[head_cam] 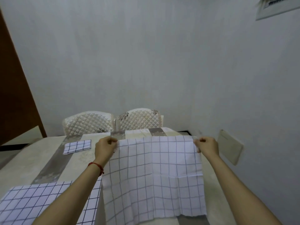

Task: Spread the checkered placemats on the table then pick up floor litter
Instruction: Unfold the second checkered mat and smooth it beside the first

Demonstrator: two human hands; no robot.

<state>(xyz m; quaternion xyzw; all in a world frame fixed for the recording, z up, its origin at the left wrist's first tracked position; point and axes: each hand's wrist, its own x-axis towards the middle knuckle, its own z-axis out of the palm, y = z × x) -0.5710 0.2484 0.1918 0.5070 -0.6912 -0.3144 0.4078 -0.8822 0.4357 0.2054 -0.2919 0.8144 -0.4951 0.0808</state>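
Fingers (113, 140) on placemat (154, 172) far corners

No text, label, brand or number can be read anywhere in the head view. The framed sheet (279, 6) high on the wall at the top right carries a dark band that may be print — it is too blurred and cut off by the edge to make out. The pale panel (229, 146) low on the right wall bears a faint mark — too small to tell whether it is lettering.
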